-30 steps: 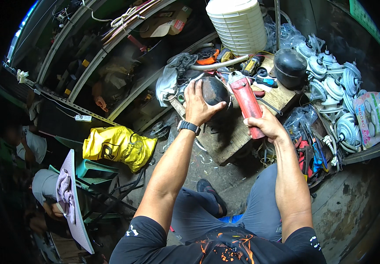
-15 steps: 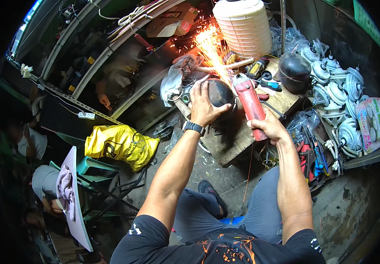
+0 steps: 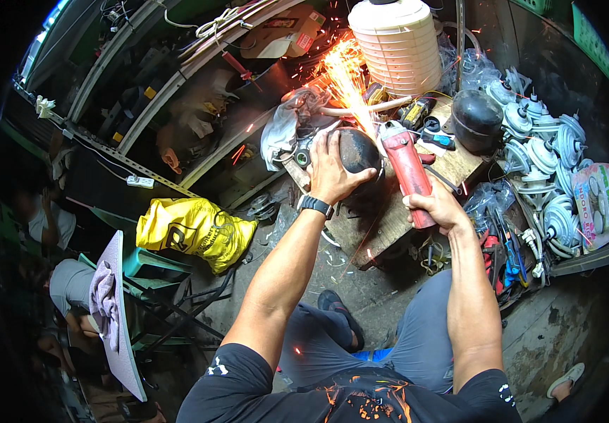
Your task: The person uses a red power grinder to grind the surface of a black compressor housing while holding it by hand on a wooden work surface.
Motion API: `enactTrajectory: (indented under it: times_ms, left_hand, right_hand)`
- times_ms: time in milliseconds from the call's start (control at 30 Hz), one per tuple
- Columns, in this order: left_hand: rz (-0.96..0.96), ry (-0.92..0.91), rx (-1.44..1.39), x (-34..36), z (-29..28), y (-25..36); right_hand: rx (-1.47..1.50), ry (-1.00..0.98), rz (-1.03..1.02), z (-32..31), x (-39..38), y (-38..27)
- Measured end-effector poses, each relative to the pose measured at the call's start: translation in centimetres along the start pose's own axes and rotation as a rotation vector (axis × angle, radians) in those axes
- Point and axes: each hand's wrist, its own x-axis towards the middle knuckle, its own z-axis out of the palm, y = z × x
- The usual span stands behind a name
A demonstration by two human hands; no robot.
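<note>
My right hand (image 3: 440, 206) is wrapped round the rear of a red angle grinder (image 3: 408, 166). The grinder's head meets the right side of a dark, rounded metal shell (image 3: 358, 149), and a bright fan of orange sparks (image 3: 347, 74) sprays from there toward the back. Its disc cannot be made out. Over the left side of the shell my left hand (image 3: 330, 173) grips with spread fingers, the thumb pointing right across it. Beneath lies a worn wooden block (image 3: 382, 236). A second black rounded shell (image 3: 476, 116) stands farther right on the wood.
Behind the wood stands a white ribbed plastic drum (image 3: 397, 49). Several pale disc-shaped parts (image 3: 540, 151) are heaped at the right, with pliers (image 3: 512, 257) nearer me. A grey rag (image 3: 283, 130) and a yellow bag (image 3: 195, 233) lie leftward. Someone's foot (image 3: 565, 381) shows at lower right.
Sparks still fly, with some now scattered wider. The whole view has shifted slightly; both hands keep their holds. Another person's foot has come into view at the lower right.
</note>
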Motion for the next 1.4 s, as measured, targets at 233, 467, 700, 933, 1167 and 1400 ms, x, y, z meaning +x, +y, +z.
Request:
enactTrajectory:
  times_ms: [233,467,700,933,1167,1400]
  left_hand:
    - [-0.008,-0.005,0.003,-0.1,0.1,0.0]
    - [-0.001,0.002,0.015,-0.3,0.4,-0.6]
    - [-0.008,-0.145,0.016,0.3,-0.5,-0.5]
    - [0.281,-0.162,0.003,1.4,-1.5,-3.3]
    - [0.118,-0.066,0.014,1.3,0.2,-0.2]
    - [0.136,-0.074,0.01,1.4,0.5,-0.9]
  right_hand:
    - [0.034,-0.01,-0.028,0.4,-0.1,-0.2]
    - [0.019,-0.006,-0.047,0.7,0.5,0.1]
    - [0.027,-0.014,-0.021,0.4,1.2,0.2]
    - [0.046,0.049,-0.081,-0.6,-0.1,-0.9]
    - [0.084,0.051,-0.062,-0.4,-1.0,-0.6]
    - [0.033,-0.004,-0.025,-1.0,-0.6,-0.5]
